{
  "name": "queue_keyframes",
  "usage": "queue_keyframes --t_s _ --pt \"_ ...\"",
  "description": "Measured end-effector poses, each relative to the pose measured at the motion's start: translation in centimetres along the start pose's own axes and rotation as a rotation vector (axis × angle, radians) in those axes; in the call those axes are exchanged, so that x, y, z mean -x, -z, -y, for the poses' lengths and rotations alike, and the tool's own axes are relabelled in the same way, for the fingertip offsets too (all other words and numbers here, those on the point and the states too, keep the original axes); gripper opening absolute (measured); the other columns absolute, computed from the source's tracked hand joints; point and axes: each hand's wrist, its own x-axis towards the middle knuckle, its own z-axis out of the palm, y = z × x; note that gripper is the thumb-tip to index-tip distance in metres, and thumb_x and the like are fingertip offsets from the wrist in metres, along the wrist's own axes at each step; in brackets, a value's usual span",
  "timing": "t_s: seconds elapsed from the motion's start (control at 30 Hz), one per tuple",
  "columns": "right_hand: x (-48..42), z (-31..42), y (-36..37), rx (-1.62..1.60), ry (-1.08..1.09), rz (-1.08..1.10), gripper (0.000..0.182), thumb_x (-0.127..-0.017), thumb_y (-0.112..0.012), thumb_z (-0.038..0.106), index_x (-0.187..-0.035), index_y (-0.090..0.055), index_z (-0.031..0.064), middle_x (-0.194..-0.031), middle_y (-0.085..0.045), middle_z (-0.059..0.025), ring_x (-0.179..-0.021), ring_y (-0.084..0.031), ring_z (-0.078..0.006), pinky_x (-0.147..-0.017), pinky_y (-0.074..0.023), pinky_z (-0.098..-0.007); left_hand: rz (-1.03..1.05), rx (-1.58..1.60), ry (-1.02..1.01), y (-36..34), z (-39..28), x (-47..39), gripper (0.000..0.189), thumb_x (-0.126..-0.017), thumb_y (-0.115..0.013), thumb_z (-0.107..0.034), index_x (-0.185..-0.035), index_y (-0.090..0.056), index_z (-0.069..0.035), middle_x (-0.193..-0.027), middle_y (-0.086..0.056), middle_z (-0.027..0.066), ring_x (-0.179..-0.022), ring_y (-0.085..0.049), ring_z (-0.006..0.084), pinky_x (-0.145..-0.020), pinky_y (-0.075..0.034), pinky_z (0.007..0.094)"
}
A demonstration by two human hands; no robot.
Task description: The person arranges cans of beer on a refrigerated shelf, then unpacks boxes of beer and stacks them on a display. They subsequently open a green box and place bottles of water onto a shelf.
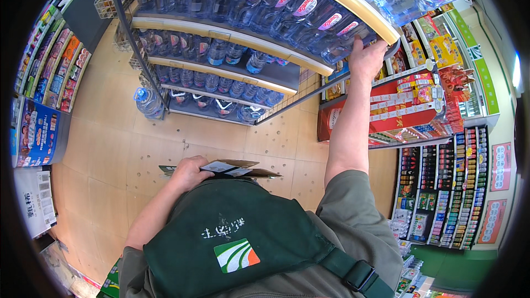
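My left hand point(189, 174) grips several flattened cardboard pieces point(236, 168) in front of the green apron point(232, 223). My right arm stretches up to the right end of the metal shelf rack point(232, 31). There my right hand point(367, 58) is at the last large Ganten water bottle point(337, 51) of the row, just below the yellow price rail point(372, 12) of the shelf above. Its thumb points up by the bottle; the other fingertips are hidden, so whether it grips anything does not show.
Smaller water bottles point(211, 80) line the lower shelves. One large water jug point(148, 103) stands on the tiled floor point(103, 140) beside the rack. A red snack display point(389, 111) is close under my right arm. Drink shelves point(443, 186) stand at right, a snack rack point(54, 62) at left.
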Motion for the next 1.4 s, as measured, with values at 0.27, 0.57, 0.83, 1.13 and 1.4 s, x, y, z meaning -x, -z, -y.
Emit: queue_keyframes --t_s 0.27,0.57,0.83,1.13,1.4 --pt "0.1 0.7 -0.6 -0.077 -0.122 0.007 0.075 -0.091 -0.082 0.032 -0.146 -0.041 0.0011 -0.142 -0.060 -0.0302 -0.127 -0.062 -0.0504 -0.106 -0.0499 -0.0555 -0.001 0.012 -0.006 0.3 1.1 0.1 0.028 -0.084 -0.086 -0.021 -0.100 -0.074 -0.001 -0.102 -0.072 0.0194 -0.099 -0.070 0.0427 -0.087 -0.056 0.0481" --pt "-0.4 1.2 -1.0 0.010 -0.183 0.008 0.078 -0.090 -0.085 0.037 -0.146 -0.044 0.0030 -0.136 -0.061 -0.0272 -0.123 -0.063 -0.0484 -0.104 -0.0512 -0.0555 0.005 -0.008 -0.018 0.8 1.6 0.1 0.029 -0.084 -0.086 -0.022 -0.101 -0.074 -0.002 -0.103 -0.073 0.0192 -0.100 -0.070 0.0421 -0.087 -0.056 0.0476" --pt "-0.9 -3.3 -2.3 -0.331 0.132 -0.006 0.073 -0.094 -0.078 0.027 -0.150 -0.041 -0.0031 -0.135 -0.060 -0.0338 -0.122 -0.061 -0.0535 -0.104 -0.0499 -0.0555 0.020 -0.022 -0.017 0.6 1.4 -0.1 0.030 -0.083 -0.086 -0.022 -0.103 -0.075 -0.002 -0.103 -0.073 0.0192 -0.100 -0.070 0.0416 -0.087 -0.056 0.0474" --pt "-2.5 -1.9 -2.8 -0.869 -0.240 0.182 0.068 -0.095 -0.072 0.000 -0.152 -0.036 0.0038 -0.138 -0.067 -0.0168 -0.125 -0.067 -0.0243 -0.105 -0.0503 -0.0352 0.035 -0.018 -0.013 0.1 0.9 0.1 0.030 -0.083 -0.086 -0.021 -0.103 -0.075 -0.001 -0.103 -0.073 0.0193 -0.099 -0.070 0.0419 -0.087 -0.056 0.0473" --pt "-1.0 1.0 -1.3 -0.491 -0.252 0.026 0.074 -0.086 -0.089 0.018 -0.144 -0.046 0.0018 -0.126 -0.067 -0.0174 -0.116 -0.068 -0.0293 -0.106 -0.0502 -0.0381 0.026 -0.011 0.003 -0.1 0.8 0.2 0.029 -0.084 -0.086 -0.021 -0.103 -0.075 -0.002 -0.104 -0.073 0.0192 -0.100 -0.070 0.0419 -0.088 -0.056 0.0475"
